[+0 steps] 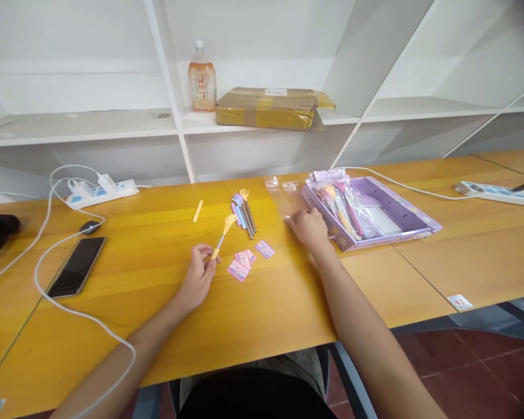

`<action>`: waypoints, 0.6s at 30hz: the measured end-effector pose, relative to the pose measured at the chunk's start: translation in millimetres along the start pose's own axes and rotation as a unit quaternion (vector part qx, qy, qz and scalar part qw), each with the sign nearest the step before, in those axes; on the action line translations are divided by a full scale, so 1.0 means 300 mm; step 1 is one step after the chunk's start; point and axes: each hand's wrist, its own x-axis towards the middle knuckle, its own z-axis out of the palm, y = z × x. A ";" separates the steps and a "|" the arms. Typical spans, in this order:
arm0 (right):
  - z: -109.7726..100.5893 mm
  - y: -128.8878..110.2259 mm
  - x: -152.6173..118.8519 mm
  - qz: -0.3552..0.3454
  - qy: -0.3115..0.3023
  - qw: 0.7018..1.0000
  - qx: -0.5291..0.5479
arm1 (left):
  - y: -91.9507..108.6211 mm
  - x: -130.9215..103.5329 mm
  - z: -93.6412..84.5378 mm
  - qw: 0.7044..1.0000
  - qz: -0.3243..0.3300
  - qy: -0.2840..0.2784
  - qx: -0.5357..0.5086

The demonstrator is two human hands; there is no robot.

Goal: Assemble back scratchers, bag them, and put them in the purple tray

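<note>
My left hand point(199, 270) grips a small yellow back scratcher point(220, 240) by its handle, with its claw end pointing up and away. My right hand point(309, 228) has its fingers closed at the lower end of a clear plastic zip bag point(279, 198), left of the purple box. Between the hands, several more back scratcher parts point(245, 216) with blue, purple and yellow pieces lie in a bunch. Nearer to me are several pink printed cards point(239, 269), some overlapping. A loose yellow handle piece point(198, 211) lies farther left.
Bagged back scratchers point(343, 209) fill part of the purple box point(402, 210). On the left are a phone point(79, 266), white cables and a power strip point(102, 193); another strip point(498, 193) is far right. A bottle point(202, 81) and taped carton point(268, 109) stand on the shelf.
</note>
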 end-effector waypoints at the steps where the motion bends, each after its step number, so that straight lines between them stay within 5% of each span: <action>1: 0.003 0.002 0.000 0.001 0.000 1.000 0.004 | 0.000 -0.002 -0.002 1.000 0.001 -0.006 0.002; 5: 0.006 0.002 0.002 -0.012 0.003 1.000 0.016 | 0.006 -0.008 -0.004 1.000 -0.001 -0.028 0.007; 10: 0.005 0.001 -0.005 -0.004 0.104 0.995 -0.001 | 0.013 -0.013 -0.003 0.999 -0.010 -0.048 0.017; 18: -0.002 0.026 -0.005 0.032 0.046 0.998 -0.017 | 0.020 -0.015 -0.001 0.998 -0.014 -0.049 0.033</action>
